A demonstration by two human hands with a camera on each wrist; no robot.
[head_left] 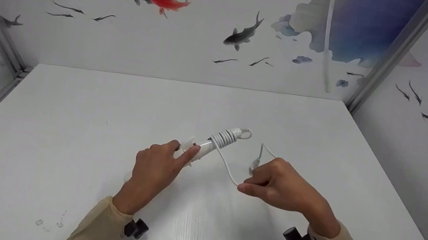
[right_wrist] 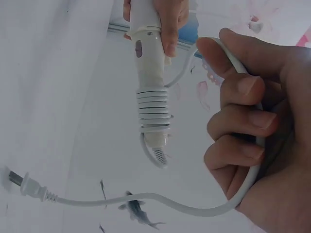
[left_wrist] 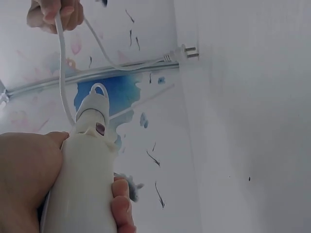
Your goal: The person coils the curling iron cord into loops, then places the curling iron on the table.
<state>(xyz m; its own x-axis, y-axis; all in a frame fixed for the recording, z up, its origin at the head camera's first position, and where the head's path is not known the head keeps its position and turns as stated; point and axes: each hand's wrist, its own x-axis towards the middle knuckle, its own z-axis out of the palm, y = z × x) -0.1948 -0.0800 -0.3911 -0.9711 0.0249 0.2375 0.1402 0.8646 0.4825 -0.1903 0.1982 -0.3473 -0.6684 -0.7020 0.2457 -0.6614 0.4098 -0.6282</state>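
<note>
My left hand [head_left: 157, 167] grips a white hand-held electric appliance [head_left: 204, 148], its exact kind unclear. In the left wrist view, the appliance's smooth body [left_wrist: 85, 179] lies between thumb and fingers. A white power cord [right_wrist: 153, 109] is wound in several tight turns round its narrow end, beyond a small dark window. From these turns the cord runs to my right hand [head_left: 285, 187], whose curled fingers hold it apart from the appliance. The cord's free end hangs past that hand with a two-pin plug [right_wrist: 31, 188]. The appliance's rear part is largely hidden by my left hand.
A white tabletop [head_left: 67, 122] lies beneath both hands. Upright white panels [head_left: 189, 56] with painted fish and petals enclose its back and sides, joined by metal corner posts [head_left: 395, 58]. Small marks [head_left: 39, 222] show on the tabletop at the front left.
</note>
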